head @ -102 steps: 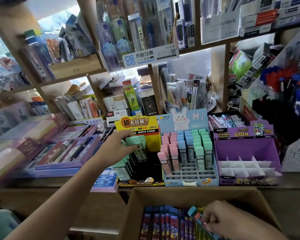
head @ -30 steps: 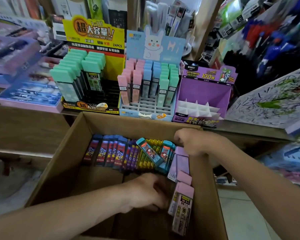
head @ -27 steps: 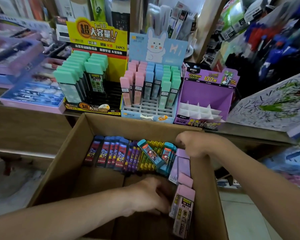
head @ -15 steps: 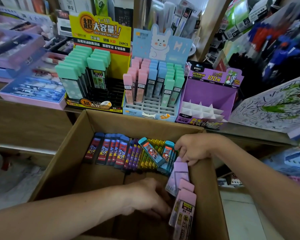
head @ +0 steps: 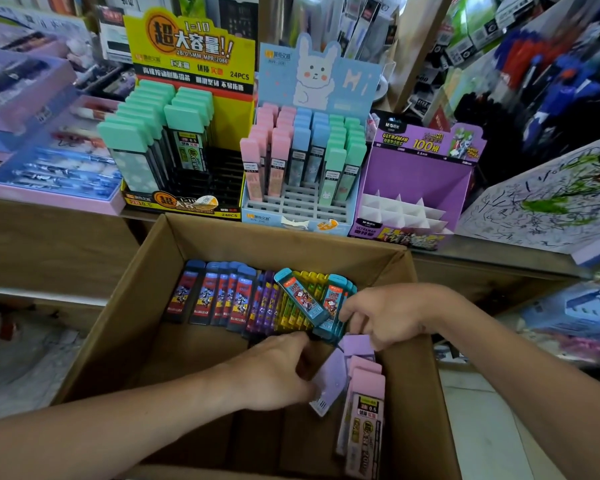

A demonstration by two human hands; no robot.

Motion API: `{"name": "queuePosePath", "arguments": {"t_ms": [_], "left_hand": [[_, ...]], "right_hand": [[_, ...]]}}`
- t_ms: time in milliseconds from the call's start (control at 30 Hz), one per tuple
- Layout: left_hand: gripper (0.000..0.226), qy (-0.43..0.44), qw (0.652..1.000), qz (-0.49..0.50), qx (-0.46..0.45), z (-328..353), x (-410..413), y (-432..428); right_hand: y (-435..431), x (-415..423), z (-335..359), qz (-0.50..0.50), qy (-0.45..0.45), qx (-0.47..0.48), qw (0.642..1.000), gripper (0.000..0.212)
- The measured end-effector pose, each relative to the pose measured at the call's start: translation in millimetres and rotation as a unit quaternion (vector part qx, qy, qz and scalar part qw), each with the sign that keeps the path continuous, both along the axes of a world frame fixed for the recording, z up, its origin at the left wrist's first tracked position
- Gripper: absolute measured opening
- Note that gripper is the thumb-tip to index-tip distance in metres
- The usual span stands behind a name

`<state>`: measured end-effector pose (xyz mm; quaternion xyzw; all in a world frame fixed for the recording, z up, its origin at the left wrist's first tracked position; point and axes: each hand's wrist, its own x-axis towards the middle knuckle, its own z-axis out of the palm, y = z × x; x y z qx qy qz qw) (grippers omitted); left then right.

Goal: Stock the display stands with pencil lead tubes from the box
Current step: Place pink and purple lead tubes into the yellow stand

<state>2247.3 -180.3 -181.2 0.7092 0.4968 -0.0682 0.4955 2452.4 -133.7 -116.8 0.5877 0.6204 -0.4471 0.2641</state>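
Note:
An open cardboard box (head: pixel 284 237) stands below the shelf. Along its far side lies a row of lead tubes (head: pixel 257 299) in blue, purple, yellow and teal. Pink-capped tubes (head: pixel 364 403) lean on its right wall. My right hand (head: pixel 388 313) pinches the cap end of a lilac tube (head: pixel 329 375), which is raised and tilted. My left hand (head: pixel 274 372) grips the lower end of that tube. Behind the box stand a yellow stand (head: pixel 187 53) of mint-capped tubes, a blue rabbit stand (head: pixel 305 157) of pastel tubes, and a purple stand (head: pixel 420 178) with bare white dividers.
Pink and blue trays of pens (head: pixel 52 174) lie left of the stands on the shelf. A scribbled test pad (head: pixel 548 199) leans at the right. Racks of blue and red pens (head: pixel 551 71) fill the upper right. Tiled floor (head: pixel 482 427) shows right of the box.
My right hand came off the box's right rim, took the lilac tube by its cap and tilted it up. My left hand slid right and took its lower end.

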Motion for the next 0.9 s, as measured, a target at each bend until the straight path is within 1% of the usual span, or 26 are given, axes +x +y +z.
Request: {"name": "queuePosePath", "arguments": {"t_ms": [67, 167, 233, 300, 333, 433, 500, 533, 600, 633, 700, 767, 833, 900], "left_hand": [[0.051, -0.026, 0.999, 0.006, -0.024, 0, 2, -2], [0.047, -0.035, 0.998, 0.008, -0.045, -1, 5, -4], [0.042, -0.03, 0.997, 0.007, -0.067, -2, 5, -5], [0.037, -0.024, 0.994, 0.004, -0.102, -2, 4, -7], [0.035, -0.022, 0.992, 0.003, -0.122, -2, 3, -9], [0.033, -0.022, 0.986, 0.01, -0.163, -1, 1, -14], [0.032, -0.02, 0.984, 0.025, -0.173, -2, 0, -15], [0.031, -0.018, 0.983, 0.029, -0.18, -2, -1, -16], [0.03, -0.018, 0.98, 0.037, -0.195, -2, -3, -17], [0.033, -0.018, 0.979, 0.044, -0.2, -1, -5, -18], [0.045, -0.01, 0.977, 0.057, -0.205, 1, -9, -19], [0.054, 0.001, 0.974, 0.059, -0.22, 5, -12, -20], [0.051, -0.016, 0.966, 0.07, -0.247, 10, -16, -19], [0.045, -0.066, 0.95, 0.109, -0.284, 16, -23, -16]], "right_hand": [[-4, -1, -1, 0.004, 0.01, -0.008, 1.0, 0.075], [-12, -4, -2, 0.004, 0.029, -0.031, 0.999, 0.072], [-21, -7, -3, 0.002, 0.032, -0.043, 0.999, 0.076], [-32, -11, -3, 0.003, 0.028, -0.035, 0.999, 0.082], [-37, -13, -4, 0.013, 0.018, -0.025, 0.999, 0.079], [-51, -17, -10, 0.017, 0.012, 0.0, 1.0, 0.052], [-56, -18, -12, -0.013, 0.013, 0.016, 1.0, 0.044], [-57, -18, -13, -0.033, 0.019, 0.019, 0.999, 0.046], [-61, -16, -16, -0.09, 0.061, 0.007, 0.994, 0.056], [-63, -17, -17, -0.127, 0.092, -0.004, 0.988, 0.06], [-67, -18, -20, -0.19, 0.148, -0.023, 0.97, 0.061], [-69, -21, -23, -0.222, 0.184, -0.037, 0.957, 0.059], [-69, -23, -24, -0.252, 0.219, -0.046, 0.942, 0.055], [-68, -22, -23, -0.294, 0.267, -0.055, 0.916, 0.052]]}}
